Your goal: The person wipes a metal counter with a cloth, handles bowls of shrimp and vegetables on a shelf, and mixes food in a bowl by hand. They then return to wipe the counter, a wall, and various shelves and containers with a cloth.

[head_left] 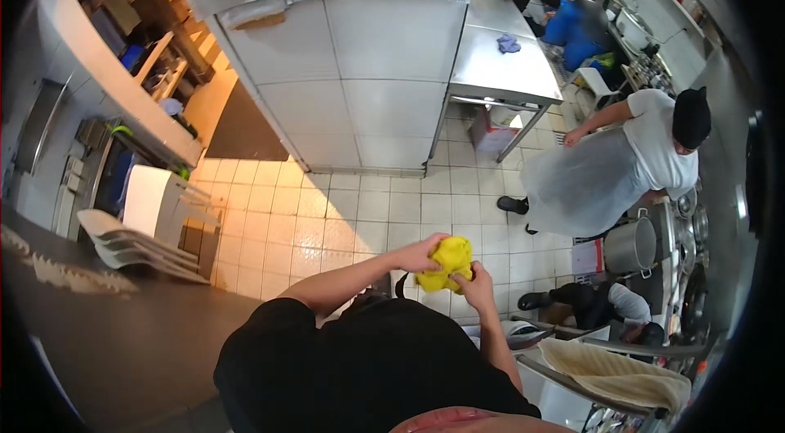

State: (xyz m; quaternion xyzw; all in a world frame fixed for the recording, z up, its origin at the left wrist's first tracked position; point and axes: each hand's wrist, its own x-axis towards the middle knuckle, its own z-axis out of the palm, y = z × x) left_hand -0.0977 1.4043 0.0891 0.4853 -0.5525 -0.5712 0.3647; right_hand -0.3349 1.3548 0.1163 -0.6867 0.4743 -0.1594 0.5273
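A bunched yellow cloth (446, 264) is held in front of my body, between both hands. My left hand (422, 256) is closed on its left side, with the fingers partly hidden by the folds. On the lower right side, my right hand (477, 286) pinches the cloth's edge. Below both hands lies the tiled floor.
A steel table (499, 65) carries a crumpled purple cloth (508, 43). One person in an apron (585, 179) stands at the right; another (605, 304) crouches below. A large pot (630, 245) stands by the counter. Stacked white chairs (139, 241) are at the left. A striped towel (613, 372) hangs on a rail.
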